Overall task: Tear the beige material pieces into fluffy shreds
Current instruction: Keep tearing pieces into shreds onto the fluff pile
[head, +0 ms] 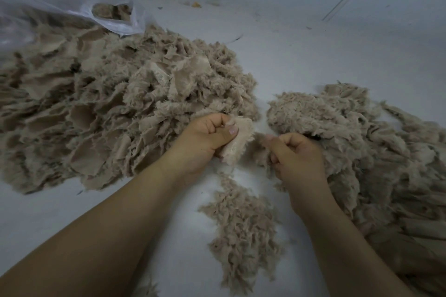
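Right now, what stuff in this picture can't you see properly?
- Head view: inside the plastic bag, blurred and hazy.
- Big pile of pieces, cut off by the left edge.
- What the right hand pinches: its curled fingers hide it.
- Part of the fabric piece, covered by the left hand.

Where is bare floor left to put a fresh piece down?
Bare floor lies beyond both heaps, toward the wall. A smaller patch sits below the left heap, left of the shred pile. Crowded: between left hand and right hand, and the right heap.
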Available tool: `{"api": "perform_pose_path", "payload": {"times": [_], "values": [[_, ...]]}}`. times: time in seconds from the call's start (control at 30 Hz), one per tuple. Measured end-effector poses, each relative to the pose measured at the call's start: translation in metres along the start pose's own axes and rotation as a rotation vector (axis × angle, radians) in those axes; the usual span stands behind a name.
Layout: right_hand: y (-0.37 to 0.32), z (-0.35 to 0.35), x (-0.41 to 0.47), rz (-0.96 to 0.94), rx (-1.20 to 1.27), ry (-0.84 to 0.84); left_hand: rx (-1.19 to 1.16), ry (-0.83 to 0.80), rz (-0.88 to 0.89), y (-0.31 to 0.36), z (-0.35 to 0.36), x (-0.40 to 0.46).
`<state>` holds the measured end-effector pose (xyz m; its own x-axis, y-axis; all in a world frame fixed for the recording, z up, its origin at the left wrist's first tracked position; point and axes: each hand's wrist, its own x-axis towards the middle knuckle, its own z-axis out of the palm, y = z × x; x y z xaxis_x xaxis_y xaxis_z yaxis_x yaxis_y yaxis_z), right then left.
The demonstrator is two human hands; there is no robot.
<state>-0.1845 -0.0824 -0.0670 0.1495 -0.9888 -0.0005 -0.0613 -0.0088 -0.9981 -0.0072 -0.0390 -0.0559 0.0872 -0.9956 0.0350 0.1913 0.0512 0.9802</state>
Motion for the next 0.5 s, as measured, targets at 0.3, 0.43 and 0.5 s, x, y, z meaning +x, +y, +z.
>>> {"api": "perform_pose_path", "payload": {"times": [0.3,0.43,0.5], "values": [[0.001,0.004,-0.004,-0.112,-0.136,-0.15,0.184,0.093,-0.041,0.0,0.016,0.001],[0.001,0.001,-0.002,-0.057,-0.104,-0.081,0.332,-0.069,-0.083,0.005,0.011,-0.003],[0.001,0.001,-0.003,-0.046,-0.075,-0.058,0.44,-0.17,-0.114,0.004,0.009,-0.004]]}}
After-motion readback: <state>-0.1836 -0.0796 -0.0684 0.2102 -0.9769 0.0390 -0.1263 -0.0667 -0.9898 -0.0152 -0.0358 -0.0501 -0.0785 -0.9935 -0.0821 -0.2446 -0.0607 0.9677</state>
